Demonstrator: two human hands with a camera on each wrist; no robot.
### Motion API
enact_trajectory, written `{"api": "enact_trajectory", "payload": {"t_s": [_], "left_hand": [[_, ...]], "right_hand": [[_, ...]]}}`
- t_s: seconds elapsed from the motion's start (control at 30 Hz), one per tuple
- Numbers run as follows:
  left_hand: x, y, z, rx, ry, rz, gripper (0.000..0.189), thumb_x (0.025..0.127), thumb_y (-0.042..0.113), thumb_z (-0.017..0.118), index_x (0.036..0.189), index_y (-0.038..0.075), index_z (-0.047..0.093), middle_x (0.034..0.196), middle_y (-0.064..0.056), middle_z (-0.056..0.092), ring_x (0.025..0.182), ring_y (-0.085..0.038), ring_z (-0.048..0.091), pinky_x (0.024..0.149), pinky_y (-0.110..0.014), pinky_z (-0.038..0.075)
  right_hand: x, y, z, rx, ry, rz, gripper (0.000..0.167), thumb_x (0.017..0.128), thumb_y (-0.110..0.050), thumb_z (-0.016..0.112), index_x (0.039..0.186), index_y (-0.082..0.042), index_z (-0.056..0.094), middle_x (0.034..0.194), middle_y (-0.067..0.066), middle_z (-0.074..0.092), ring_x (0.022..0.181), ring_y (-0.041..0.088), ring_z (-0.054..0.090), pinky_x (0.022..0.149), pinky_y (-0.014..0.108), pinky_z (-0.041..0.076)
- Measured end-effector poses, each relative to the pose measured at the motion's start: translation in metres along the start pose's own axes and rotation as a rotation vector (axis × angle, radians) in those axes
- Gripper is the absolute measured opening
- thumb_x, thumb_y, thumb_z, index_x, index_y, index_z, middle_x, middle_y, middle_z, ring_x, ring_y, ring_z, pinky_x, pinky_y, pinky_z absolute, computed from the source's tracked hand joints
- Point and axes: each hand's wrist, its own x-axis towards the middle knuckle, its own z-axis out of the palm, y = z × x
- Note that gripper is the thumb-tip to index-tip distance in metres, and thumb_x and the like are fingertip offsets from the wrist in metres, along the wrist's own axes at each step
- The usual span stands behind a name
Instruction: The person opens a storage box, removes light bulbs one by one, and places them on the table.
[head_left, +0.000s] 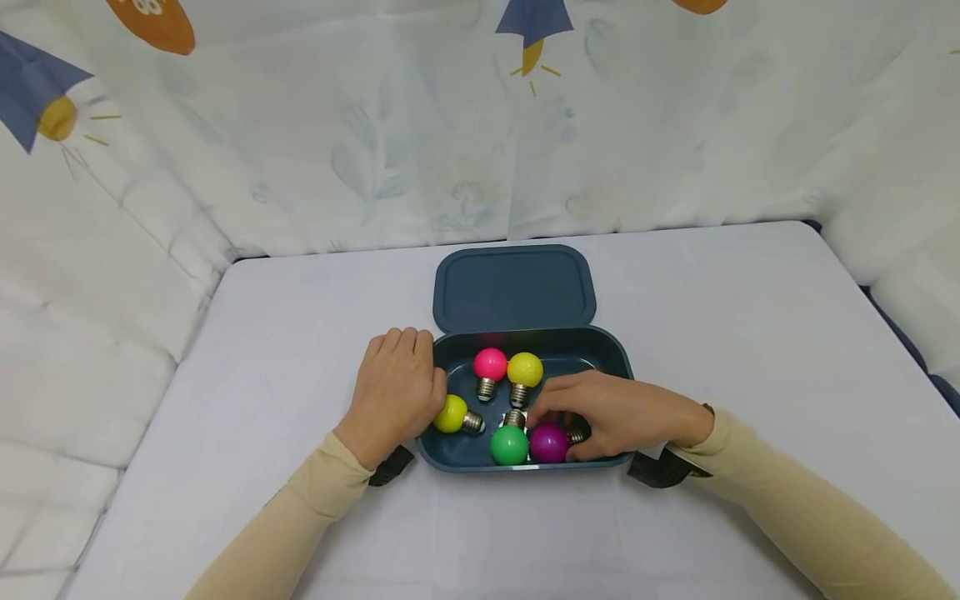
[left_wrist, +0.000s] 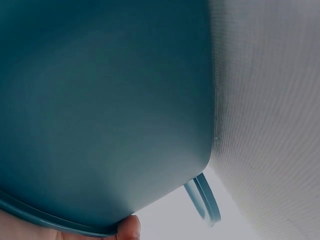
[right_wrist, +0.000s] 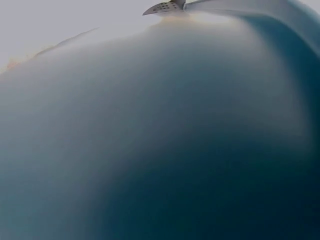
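Note:
In the head view a dark blue box [head_left: 457, 457] holds several coloured light bulbs. My left hand [head_left: 397, 387] grips its left rim; in the left wrist view the fingertips [left_wrist: 129, 228] curl over the rim beside the box's outer wall. My right hand [head_left: 611, 412] reaches in over the right side, thumb and fingers around the purple bulb [head_left: 549, 443]. Left of that bulb lies a green bulb [head_left: 509, 447], base pointing away. A yellow bulb [head_left: 452, 414] lies by my left hand. Farther back are a pink bulb [head_left: 491, 364] and another yellow bulb [head_left: 525, 369].
Behind the box a dark blue lid [head_left: 513, 287] lies flat on the white-covered table [head_left: 750, 333]. White printed curtains [head_left: 450, 125] hang behind the table and at its sides. The box's blurred outer wall [right_wrist: 175, 125] fills most of the right wrist view.

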Motion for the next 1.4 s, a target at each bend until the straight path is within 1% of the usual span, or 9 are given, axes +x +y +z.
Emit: {"api": "enact_trajectory", "payload": {"t_s": [0.3,0.57,0.7,0.87,0.97,1.07,1.2,1.3,1.4], "left_hand": [[-0.0012,-0.0014,-0.0012,-0.003,0.007,0.004,0.017,0.091,0.017,0.053,0.086,0.001,0.052,0.074,-0.011,0.048,0.075,-0.027,0.046,0.074,-0.039,0.04],[-0.0007,-0.0016,-0.0026,-0.02,0.001,-0.001,0.016,0.09,0.017,0.053,0.086,0.002,0.052,0.074,-0.011,0.048,0.076,-0.027,0.046,0.074,-0.039,0.039],[-0.0004,-0.001,-0.0026,-0.027,-0.002,-0.003,0.016,0.09,0.017,0.053,0.087,0.002,0.053,0.075,-0.011,0.048,0.076,-0.027,0.046,0.075,-0.04,0.039],[-0.0001,-0.0004,-0.002,-0.031,-0.006,-0.001,0.016,0.091,0.017,0.053,0.088,0.001,0.053,0.075,-0.011,0.048,0.077,-0.027,0.046,0.075,-0.04,0.039],[0.0001,-0.0002,-0.0016,-0.03,-0.01,0.0,0.016,0.091,0.018,0.053,0.088,0.001,0.054,0.075,-0.011,0.049,0.077,-0.027,0.046,0.075,-0.039,0.039],[0.0003,-0.0003,-0.0014,-0.03,-0.013,-0.001,0.016,0.091,0.018,0.053,0.088,0.001,0.054,0.076,-0.011,0.049,0.077,-0.028,0.046,0.075,-0.039,0.039],[0.0003,-0.0006,-0.0012,-0.032,-0.014,-0.006,0.016,0.091,0.018,0.053,0.088,0.001,0.054,0.075,-0.011,0.049,0.077,-0.027,0.046,0.075,-0.04,0.04],[0.0001,-0.0009,-0.0009,-0.035,-0.017,-0.009,0.016,0.091,0.017,0.053,0.087,0.002,0.053,0.074,-0.01,0.048,0.076,-0.027,0.046,0.075,-0.04,0.039],[-0.0003,-0.0016,-0.0003,-0.034,-0.014,-0.009,0.016,0.091,0.017,0.053,0.086,0.002,0.053,0.073,-0.01,0.047,0.074,-0.027,0.045,0.074,-0.039,0.039]], "right_hand": [[0.0015,-0.0029,0.0002,-0.041,-0.012,-0.007,0.043,0.083,-0.011,0.083,0.121,-0.023,0.067,0.122,-0.005,0.066,0.113,0.012,0.062,0.09,0.023,0.058],[0.0004,-0.0019,-0.0004,-0.016,0.003,-0.005,0.043,0.082,-0.011,0.084,0.119,-0.024,0.068,0.119,-0.006,0.066,0.107,0.009,0.061,0.085,0.02,0.057],[-0.0006,-0.0009,-0.0013,0.017,0.012,-0.003,0.043,0.082,-0.011,0.084,0.119,-0.025,0.068,0.118,-0.007,0.067,0.101,0.006,0.061,0.081,0.019,0.057],[-0.0023,0.0009,-0.0025,0.092,0.02,-0.007,0.042,0.082,-0.009,0.083,0.119,-0.024,0.068,0.117,-0.007,0.067,0.098,0.003,0.063,0.082,0.02,0.058],[-0.0031,0.0028,-0.0028,0.14,0.035,-0.024,0.042,0.083,-0.009,0.082,0.119,-0.023,0.068,0.117,-0.007,0.067,0.097,0.001,0.064,0.083,0.021,0.059],[-0.0033,0.0041,-0.003,0.185,0.051,-0.041,0.042,0.083,-0.01,0.082,0.12,-0.022,0.067,0.117,-0.005,0.068,0.099,0.002,0.065,0.083,0.023,0.06],[-0.0036,0.0049,-0.0032,0.228,0.07,-0.037,0.042,0.084,-0.011,0.082,0.121,-0.023,0.066,0.12,-0.005,0.068,0.102,0.003,0.065,0.085,0.024,0.06],[-0.0041,0.005,-0.0032,0.242,0.08,-0.038,0.043,0.084,-0.011,0.082,0.121,-0.024,0.066,0.121,-0.005,0.068,0.103,0.004,0.066,0.085,0.025,0.061],[-0.004,0.0044,-0.0031,0.23,0.086,-0.062,0.042,0.084,-0.011,0.082,0.122,-0.023,0.066,0.121,-0.005,0.068,0.104,0.004,0.065,0.086,0.025,0.061]]}}
